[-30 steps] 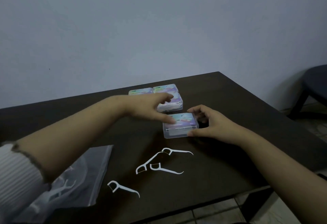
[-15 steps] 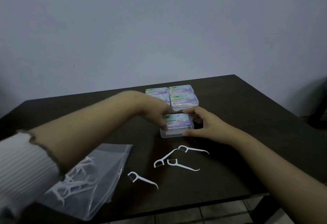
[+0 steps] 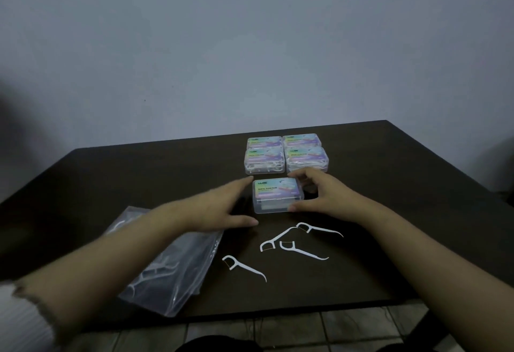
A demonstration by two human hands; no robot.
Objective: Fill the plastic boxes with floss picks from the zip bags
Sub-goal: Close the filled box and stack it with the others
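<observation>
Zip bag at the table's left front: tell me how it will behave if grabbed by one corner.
The zip bag is thin clear film lying flat and creased, so it will probably sag and fold. It looks light, holding only a few floss picks. Those would likely slide toward the lowest corner.

Two bare forearms are seen, each ending in a bare hand: the left hand [image 3: 222,209] and the right hand [image 3: 325,195]. No rings, watch or bracelets are visible on either. A white ribbed sleeve [image 3: 19,321] is worn on the left arm, at 8 o'clock in the view, pushed up toward the elbow, with a slightly frilled cuff edge. The right arm is uncovered as far as it is shown, toward 4 o'clock.
</observation>
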